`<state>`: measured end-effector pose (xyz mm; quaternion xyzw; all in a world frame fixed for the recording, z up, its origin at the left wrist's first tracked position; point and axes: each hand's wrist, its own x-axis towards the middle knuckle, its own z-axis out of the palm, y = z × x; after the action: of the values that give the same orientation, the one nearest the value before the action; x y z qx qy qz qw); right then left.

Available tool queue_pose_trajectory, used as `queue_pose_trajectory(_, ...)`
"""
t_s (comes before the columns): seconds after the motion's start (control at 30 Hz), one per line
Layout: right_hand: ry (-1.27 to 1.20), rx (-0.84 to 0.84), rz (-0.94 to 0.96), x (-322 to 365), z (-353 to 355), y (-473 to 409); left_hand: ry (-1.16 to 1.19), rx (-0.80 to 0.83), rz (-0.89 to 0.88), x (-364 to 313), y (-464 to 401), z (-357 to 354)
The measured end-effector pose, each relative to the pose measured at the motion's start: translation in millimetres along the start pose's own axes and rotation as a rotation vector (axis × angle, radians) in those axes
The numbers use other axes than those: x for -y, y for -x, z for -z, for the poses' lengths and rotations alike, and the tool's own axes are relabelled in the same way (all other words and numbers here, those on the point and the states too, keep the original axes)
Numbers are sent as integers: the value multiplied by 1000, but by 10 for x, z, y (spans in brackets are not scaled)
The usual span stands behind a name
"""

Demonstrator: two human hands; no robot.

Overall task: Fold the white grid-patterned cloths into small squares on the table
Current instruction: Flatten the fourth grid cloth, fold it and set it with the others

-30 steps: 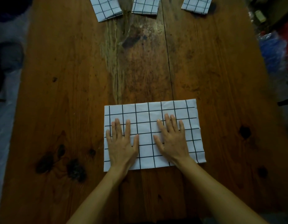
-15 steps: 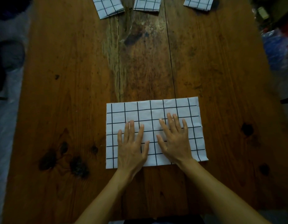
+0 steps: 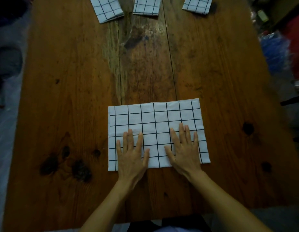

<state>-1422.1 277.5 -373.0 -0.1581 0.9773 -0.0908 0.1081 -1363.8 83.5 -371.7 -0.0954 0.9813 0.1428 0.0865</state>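
The wooden desk (image 3: 212,72) carries a cloth (image 3: 155,118) folded to a rectangle, lying flat near its front edge. Three smaller folded cloths (image 3: 146,5) lie in a row at the far edge. The left hand (image 3: 131,156) and right hand (image 3: 184,153) rest flat on the near half of the cloth, fingers straight, each grip released.

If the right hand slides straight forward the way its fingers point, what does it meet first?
Only more of the grid cloth under the right hand, then bare table. The folded cloth at the far right lies roughly in that line, though depth is unclear.
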Motion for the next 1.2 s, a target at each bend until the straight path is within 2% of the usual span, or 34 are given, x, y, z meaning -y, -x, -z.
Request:
queue_pose_trajectory(0.27,23,19,41,22,-34,-83,-17,13,62,34,41,-40)
queue_pose_trajectory(0.63,33,35,37,21,-44,-80,-11,10,-39,-39,-10,-29)
queue_pose_trajectory(1.2,2,19,-34,-177,32,-18,-46,29,42,128,9,21)
